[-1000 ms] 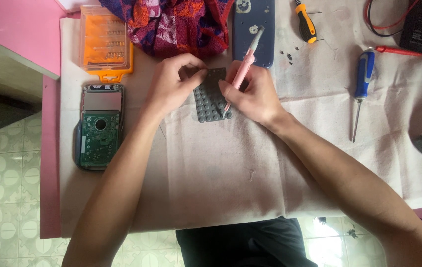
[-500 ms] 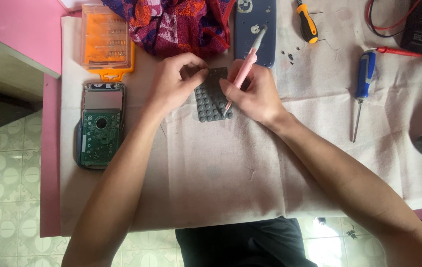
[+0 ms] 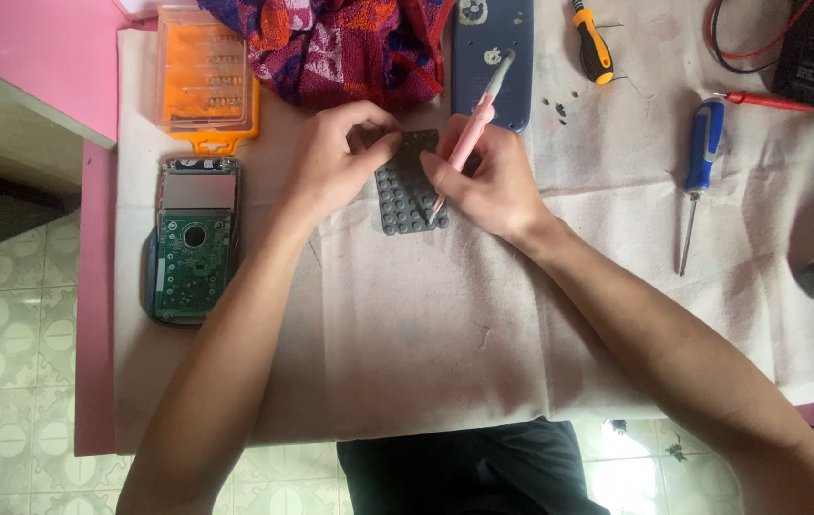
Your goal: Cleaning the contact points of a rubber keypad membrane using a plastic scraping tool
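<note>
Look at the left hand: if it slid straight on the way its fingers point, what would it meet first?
The left hand points right, across the grey rubber keypad it already touches. Going on, it would probably meet the right hand holding the pink tool, though height is unclear.

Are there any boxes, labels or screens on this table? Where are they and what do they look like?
Bit case: top left, flat orange rectangle with clear lid, metal bits inside.
Display panel: grey rectangle atop the green circuit board, left of the left hand.
Blue back cover: top centre, small pale stickers.
</note>
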